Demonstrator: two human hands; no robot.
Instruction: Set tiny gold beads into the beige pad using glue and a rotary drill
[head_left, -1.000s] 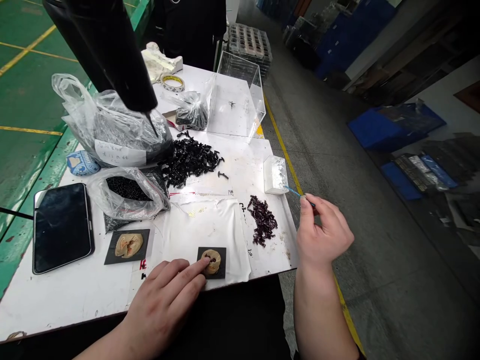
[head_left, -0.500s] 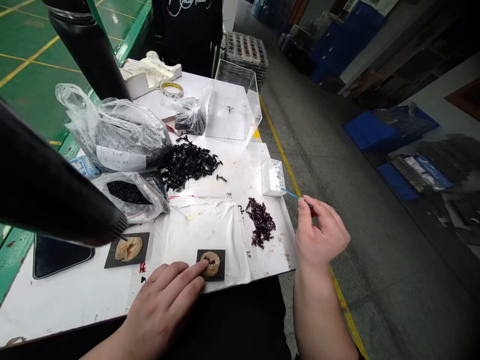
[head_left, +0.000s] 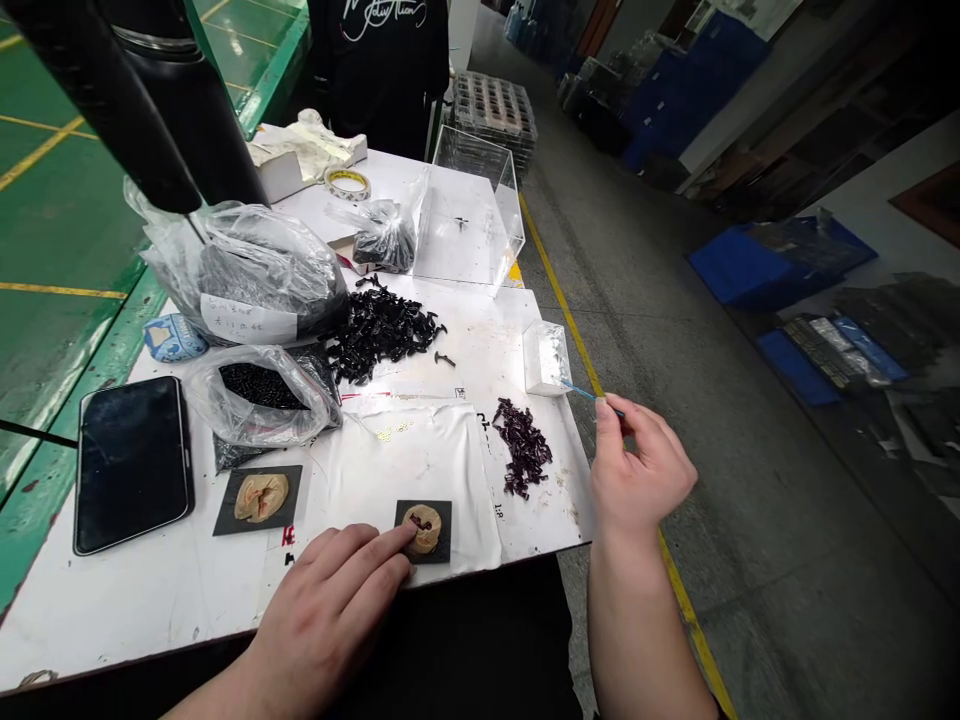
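My left hand (head_left: 330, 610) lies flat on the white table (head_left: 150, 600), fingers stretched, its forefinger touching a black square pad (head_left: 424, 530) that carries a tan lump with small dark pieces on it. My right hand (head_left: 637, 470) hovers past the table's right edge, pinching a thin blue stick (head_left: 589, 393). The stick's tip reaches the small clear box (head_left: 546, 356). A heap of dark purple pieces (head_left: 525, 445) lies just left of that hand. A second black pad with a tan lump (head_left: 259, 498) sits further left.
A pile of black parts (head_left: 379, 330), two plastic bags of black parts (head_left: 247, 275) (head_left: 259, 395), a dark tablet (head_left: 131, 462), a clear acrylic case (head_left: 472, 205) and a tape roll (head_left: 346, 182) share the table. A person in black stands at the far end (head_left: 379, 60). Black poles (head_left: 150, 100) cross the upper left.
Both hands stay almost still. The black pole that crossed the left of the view has swung up, uncovering the tablet. The view has shifted slightly.
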